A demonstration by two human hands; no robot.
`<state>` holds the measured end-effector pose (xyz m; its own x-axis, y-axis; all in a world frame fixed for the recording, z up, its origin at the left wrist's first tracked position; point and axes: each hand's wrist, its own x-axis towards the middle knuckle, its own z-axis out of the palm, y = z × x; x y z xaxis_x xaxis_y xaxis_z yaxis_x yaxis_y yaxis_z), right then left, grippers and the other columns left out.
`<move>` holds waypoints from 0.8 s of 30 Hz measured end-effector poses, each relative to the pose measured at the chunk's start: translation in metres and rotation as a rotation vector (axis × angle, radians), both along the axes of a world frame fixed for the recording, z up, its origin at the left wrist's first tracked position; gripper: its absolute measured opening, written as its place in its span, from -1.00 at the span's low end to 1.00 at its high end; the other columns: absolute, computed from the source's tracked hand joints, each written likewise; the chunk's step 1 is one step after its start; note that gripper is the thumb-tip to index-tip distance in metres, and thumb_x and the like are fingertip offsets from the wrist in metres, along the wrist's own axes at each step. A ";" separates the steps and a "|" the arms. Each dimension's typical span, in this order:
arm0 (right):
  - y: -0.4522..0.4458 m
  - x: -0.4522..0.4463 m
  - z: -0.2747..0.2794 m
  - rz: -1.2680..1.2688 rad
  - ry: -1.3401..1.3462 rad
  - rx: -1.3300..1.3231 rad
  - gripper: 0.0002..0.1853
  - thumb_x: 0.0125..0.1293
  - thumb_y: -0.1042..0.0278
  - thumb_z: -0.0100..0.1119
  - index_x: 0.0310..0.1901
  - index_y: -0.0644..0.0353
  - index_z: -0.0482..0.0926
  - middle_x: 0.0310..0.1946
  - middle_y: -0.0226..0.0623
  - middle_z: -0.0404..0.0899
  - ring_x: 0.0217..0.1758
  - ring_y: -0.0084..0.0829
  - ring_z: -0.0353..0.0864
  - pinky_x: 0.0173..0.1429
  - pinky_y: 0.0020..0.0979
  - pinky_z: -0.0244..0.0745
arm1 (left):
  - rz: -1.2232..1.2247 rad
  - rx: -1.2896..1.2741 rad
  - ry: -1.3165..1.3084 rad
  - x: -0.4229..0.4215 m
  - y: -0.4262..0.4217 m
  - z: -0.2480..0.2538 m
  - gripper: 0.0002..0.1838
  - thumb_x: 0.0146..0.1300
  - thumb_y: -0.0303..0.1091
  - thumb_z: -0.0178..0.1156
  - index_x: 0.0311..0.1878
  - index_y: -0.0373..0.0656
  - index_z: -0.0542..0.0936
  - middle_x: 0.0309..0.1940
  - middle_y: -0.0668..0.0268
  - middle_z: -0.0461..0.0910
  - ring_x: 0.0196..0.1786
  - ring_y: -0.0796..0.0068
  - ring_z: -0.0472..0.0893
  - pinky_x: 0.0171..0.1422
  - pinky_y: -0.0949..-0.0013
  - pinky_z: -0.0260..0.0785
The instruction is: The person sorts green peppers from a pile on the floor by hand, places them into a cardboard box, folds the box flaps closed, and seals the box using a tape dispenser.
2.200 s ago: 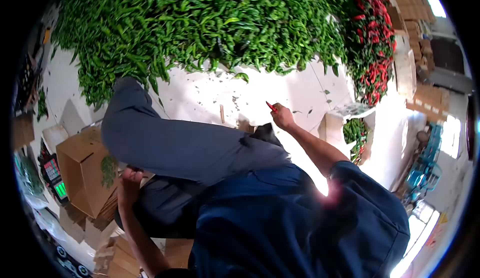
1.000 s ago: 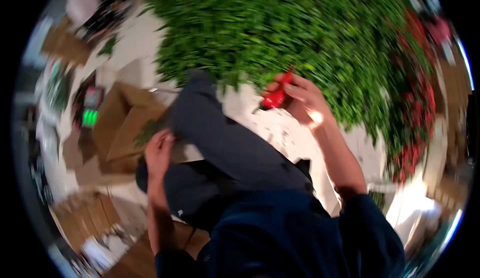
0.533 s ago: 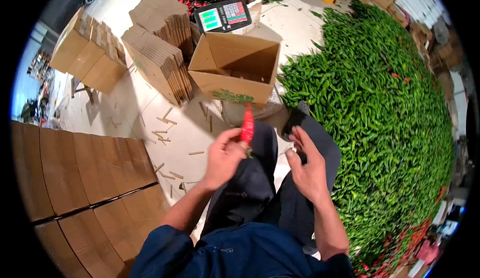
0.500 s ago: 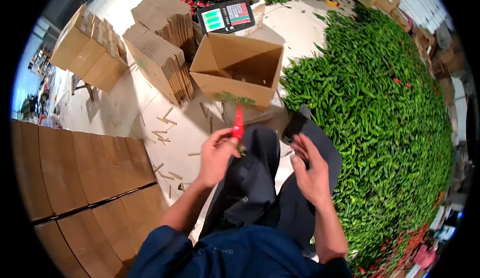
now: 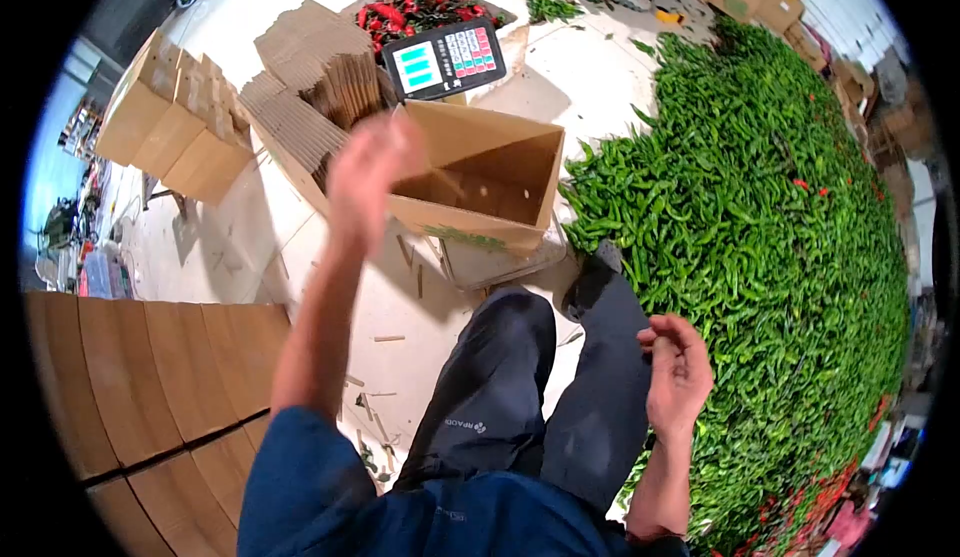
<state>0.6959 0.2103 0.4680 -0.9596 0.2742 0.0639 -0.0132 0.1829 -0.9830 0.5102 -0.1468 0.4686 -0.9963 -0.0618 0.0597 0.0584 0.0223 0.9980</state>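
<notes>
The left hand [image 5: 375,177] swings up, blurred, across a corner of an open carton [image 5: 515,238]; its grip cannot be told. The red pepper pinched there half a second earlier is out of sight, likely released, while others lie in a red heap [image 5: 385,17] beyond a digital scale [image 5: 447,59]. The half-open right hand [image 5: 680,372], near green peppers [image 5: 760,257], now hangs farther from the left.
</notes>
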 end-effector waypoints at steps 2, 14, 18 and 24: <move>0.019 0.010 -0.012 -0.123 -0.008 0.131 -0.77 0.57 0.57 0.05 0.17 0.36 0.54 -0.20 -0.26 0.69 -0.15 -0.48 0.69 0.03 -0.43 0.61 | -0.257 -0.402 -0.096 0.057 0.016 -0.059 -0.43 0.44 0.00 0.24 0.36 -0.17 0.52 0.24 0.14 0.64 0.10 0.26 0.72 0.21 0.16 0.58; 0.096 0.132 -0.092 -0.376 -0.263 0.093 -0.78 0.44 0.49 0.20 0.02 0.44 0.61 -0.14 -0.18 0.70 -0.10 -0.45 0.66 -0.03 -0.43 0.57 | -0.300 -0.906 -0.197 0.196 -0.010 -0.045 -0.45 0.40 -0.20 0.32 0.36 -0.28 0.52 0.27 -0.11 0.59 0.33 -0.05 0.59 0.46 0.14 0.40; 0.084 0.165 -0.091 -0.380 -0.279 -0.032 -0.78 0.50 0.54 0.10 0.09 0.43 0.59 -0.28 -0.28 0.69 -0.26 -0.52 0.65 -0.11 -0.47 0.57 | -0.263 -0.813 -0.058 0.197 -0.005 -0.028 -0.45 0.40 -0.23 0.32 0.37 -0.30 0.51 0.24 -0.07 0.62 0.31 -0.01 0.62 0.43 0.15 0.42; 0.090 0.214 -0.098 -0.356 -0.279 0.013 -0.73 0.55 0.35 0.17 0.05 0.42 0.62 -0.27 -0.27 0.70 -0.25 -0.56 0.63 -0.12 -0.49 0.56 | -0.349 -0.691 0.073 0.214 0.034 0.009 -0.45 0.39 -0.43 0.31 0.41 -0.32 0.48 0.20 -0.05 0.66 0.28 0.20 0.64 0.37 0.22 0.44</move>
<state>0.9096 0.3002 0.3700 -0.7863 0.5915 -0.1784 0.3185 0.1405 -0.9375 0.7243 -0.1128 0.4778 -0.9433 0.3300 0.0365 0.2415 0.6063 0.7576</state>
